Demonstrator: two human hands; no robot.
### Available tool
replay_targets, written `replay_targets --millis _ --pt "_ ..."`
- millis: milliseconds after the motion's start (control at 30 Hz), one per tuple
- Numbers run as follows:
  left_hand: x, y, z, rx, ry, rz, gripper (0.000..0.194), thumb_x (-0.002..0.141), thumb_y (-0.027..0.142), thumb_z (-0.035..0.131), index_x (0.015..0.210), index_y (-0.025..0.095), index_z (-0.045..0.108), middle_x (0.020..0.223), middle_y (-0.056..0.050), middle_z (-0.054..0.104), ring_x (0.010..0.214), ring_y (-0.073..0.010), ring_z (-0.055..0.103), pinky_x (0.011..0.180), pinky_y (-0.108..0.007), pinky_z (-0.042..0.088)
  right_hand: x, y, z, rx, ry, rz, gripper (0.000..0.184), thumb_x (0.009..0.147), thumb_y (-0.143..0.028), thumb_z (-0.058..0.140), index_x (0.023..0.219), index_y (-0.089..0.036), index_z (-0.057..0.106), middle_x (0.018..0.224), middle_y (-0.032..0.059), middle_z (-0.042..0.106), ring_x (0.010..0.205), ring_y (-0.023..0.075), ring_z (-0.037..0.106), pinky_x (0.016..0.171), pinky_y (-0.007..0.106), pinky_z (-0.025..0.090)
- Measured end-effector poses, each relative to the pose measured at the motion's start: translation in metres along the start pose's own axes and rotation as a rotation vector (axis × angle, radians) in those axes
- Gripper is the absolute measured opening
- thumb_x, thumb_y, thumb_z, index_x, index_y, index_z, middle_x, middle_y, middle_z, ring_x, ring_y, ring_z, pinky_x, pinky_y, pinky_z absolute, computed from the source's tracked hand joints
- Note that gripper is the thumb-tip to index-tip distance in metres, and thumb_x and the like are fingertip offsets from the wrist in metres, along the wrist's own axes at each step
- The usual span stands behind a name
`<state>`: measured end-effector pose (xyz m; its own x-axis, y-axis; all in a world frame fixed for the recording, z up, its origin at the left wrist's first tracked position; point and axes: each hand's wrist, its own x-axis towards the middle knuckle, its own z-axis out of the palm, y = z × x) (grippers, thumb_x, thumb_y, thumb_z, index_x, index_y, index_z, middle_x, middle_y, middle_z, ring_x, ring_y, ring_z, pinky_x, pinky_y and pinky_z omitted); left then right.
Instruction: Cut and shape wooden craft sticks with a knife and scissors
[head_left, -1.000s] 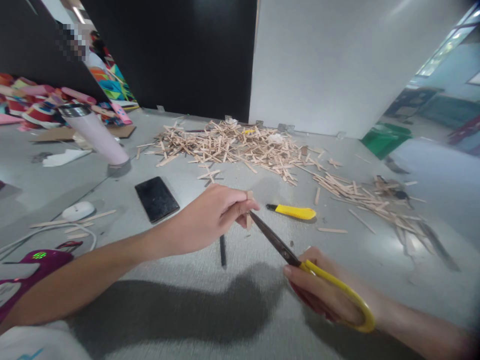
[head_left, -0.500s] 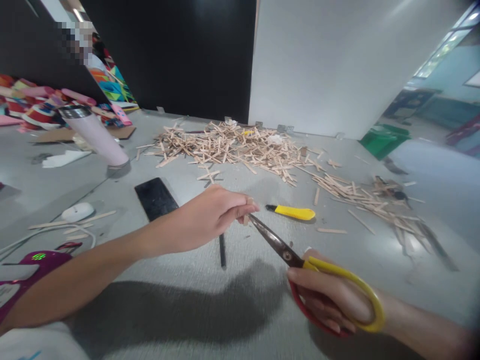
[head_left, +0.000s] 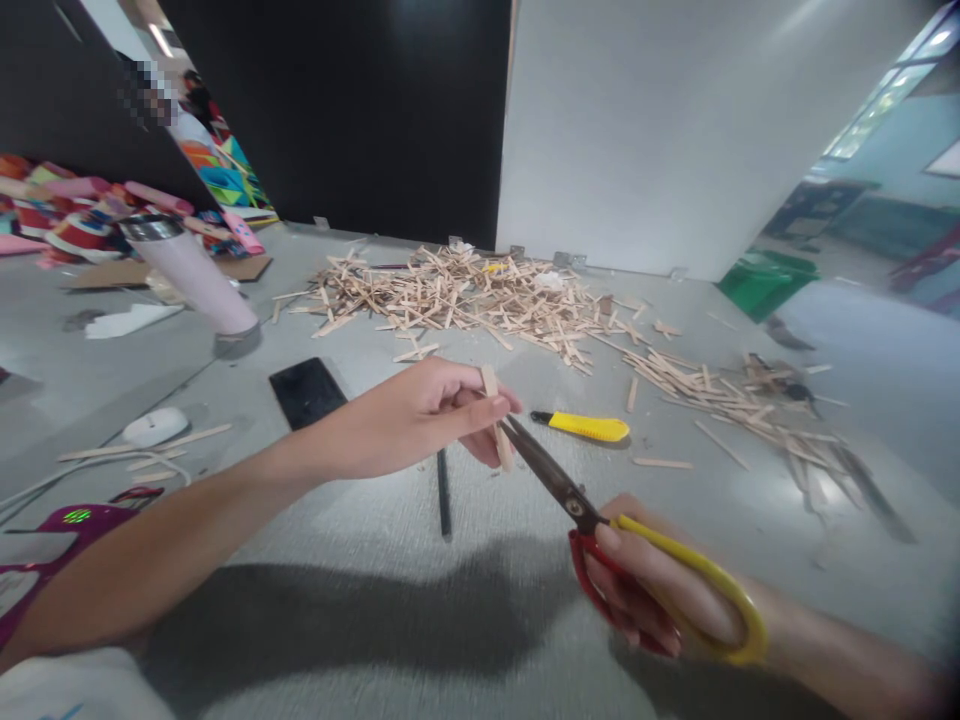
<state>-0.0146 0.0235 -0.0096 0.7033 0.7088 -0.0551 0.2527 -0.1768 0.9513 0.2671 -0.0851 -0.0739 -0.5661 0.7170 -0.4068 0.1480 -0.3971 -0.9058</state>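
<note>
My left hand [head_left: 442, 415] pinches a short wooden craft stick [head_left: 490, 382] between thumb and fingers, the stick standing nearly upright above the table. Scissors [head_left: 551, 475] with a yellow and a red handle are in my right hand [head_left: 645, 580], its fingers through the loops. The dark blades point up and left, their tips at my left fingertips beside the stick; whether they touch it I cannot tell. Just beyond the blades lies a yellow utility knife [head_left: 589, 427]. A thin black rod [head_left: 444, 495] rests under my left hand, its upper end hidden.
A big heap of craft sticks [head_left: 457, 295] lies along the back, with more sticks [head_left: 697, 385] at right. On the left are a phone [head_left: 306, 390], a pink tumbler [head_left: 199, 280], a white mouse [head_left: 155, 427] and a purple fan-like device [head_left: 71, 540]. Panels [head_left: 615, 130] stand behind.
The stick in my left hand has turned so that its length shows, and the left fingers have opened out somewhat. The scissors have shifted slightly, and their red handle has swung.
</note>
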Motion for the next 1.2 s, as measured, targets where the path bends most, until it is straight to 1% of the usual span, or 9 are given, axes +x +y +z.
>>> replay_targets --millis 100,167,300,433,633,900,1000,1067,1200 --pt "0.002 -0.002 0.000 -0.052 -0.011 0.012 0.021 0.106 0.038 0.075 0.113 0.019 0.071 0.090 -0.004 0.086 0.086 -0.0203 0.086 0.081 -0.028 0.067 -0.002 -0.002 0.003 -0.018 0.046 -0.012 0.076 0.095 -0.091 0.054 0.061 -0.023 0.053 0.042 -0.0078 0.039 0.036 0.0079 0.037 0.039 0.021 0.033" --pt "0.002 -0.003 0.000 -0.062 0.000 0.015 0.019 0.105 0.036 0.076 0.107 0.019 0.069 0.088 -0.004 0.086 0.085 -0.0197 0.086 0.080 -0.027 0.068 -0.003 -0.004 0.005 -0.048 0.062 -0.013 0.076 0.096 -0.091 0.053 0.060 -0.023 0.050 0.041 -0.0075 0.038 0.036 0.0083 0.038 0.041 0.021 0.032" --pt "0.002 -0.001 0.001 -0.076 0.014 0.004 0.020 0.109 0.036 0.070 0.101 0.018 0.065 0.090 -0.005 0.086 0.084 -0.0202 0.087 0.078 -0.027 0.069 -0.005 -0.007 0.006 -0.086 0.077 0.001 0.079 0.094 -0.094 0.051 0.060 -0.023 0.049 0.041 -0.0079 0.038 0.036 0.0068 0.035 0.041 0.020 0.032" --pt "0.000 0.002 0.003 -0.092 0.019 -0.016 0.023 0.111 0.036 0.068 0.100 0.017 0.067 0.089 -0.006 0.086 0.081 -0.0197 0.087 0.074 -0.024 0.068 -0.005 -0.011 0.005 -0.113 0.081 0.027 0.079 0.093 -0.095 0.052 0.060 -0.023 0.048 0.041 -0.0078 0.040 0.035 0.0060 0.035 0.040 0.019 0.032" --pt "-0.001 0.000 0.008 -0.084 0.046 -0.003 0.035 0.111 0.045 0.066 0.092 0.016 0.068 0.090 -0.009 0.085 0.079 -0.0207 0.087 0.074 -0.026 0.070 -0.006 -0.014 0.004 -0.174 0.091 0.063 0.083 0.088 -0.100 0.050 0.058 -0.022 0.047 0.046 -0.0053 0.046 0.035 0.0052 0.036 0.037 0.019 0.032" --pt "0.001 -0.002 0.011 -0.140 0.054 -0.016 0.037 0.118 0.037 0.054 0.093 0.014 0.070 0.090 -0.010 0.086 0.079 -0.0204 0.087 0.076 -0.026 0.071 -0.006 -0.017 0.005 -0.202 0.121 0.088 0.088 0.082 -0.105 0.050 0.055 -0.021 0.046 0.045 -0.0047 0.044 0.035 0.0044 0.038 0.036 0.016 0.030" --pt "0.001 -0.002 0.012 -0.158 0.063 -0.029 0.039 0.119 0.035 0.050 0.092 0.014 0.070 0.088 -0.009 0.085 0.078 -0.0199 0.087 0.076 -0.025 0.070 -0.004 -0.013 0.004 -0.170 0.108 0.075 0.086 0.085 -0.102 0.052 0.058 -0.021 0.048 0.044 -0.0055 0.045 0.034 0.0043 0.036 0.036 0.017 0.032" --pt "0.002 -0.003 0.013 -0.178 0.075 -0.035 0.038 0.119 0.035 0.050 0.093 0.013 0.069 0.086 -0.008 0.084 0.077 -0.0202 0.087 0.074 -0.025 0.070 -0.002 -0.009 0.003 -0.126 0.089 0.052 0.083 0.090 -0.098 0.052 0.058 -0.022 0.049 0.042 -0.0058 0.044 0.032 0.0047 0.035 0.035 0.018 0.032" --pt "0.002 -0.004 0.017 -0.193 0.120 -0.048 0.036 0.118 0.038 0.052 0.099 0.013 0.070 0.087 -0.009 0.083 0.080 -0.0232 0.087 0.075 -0.026 0.070 0.001 -0.004 0.002 -0.038 0.030 0.010 0.082 0.098 -0.090 0.051 0.055 -0.020 0.054 0.039 -0.0056 0.042 0.030 0.0050 0.031 0.034 0.018 0.030"
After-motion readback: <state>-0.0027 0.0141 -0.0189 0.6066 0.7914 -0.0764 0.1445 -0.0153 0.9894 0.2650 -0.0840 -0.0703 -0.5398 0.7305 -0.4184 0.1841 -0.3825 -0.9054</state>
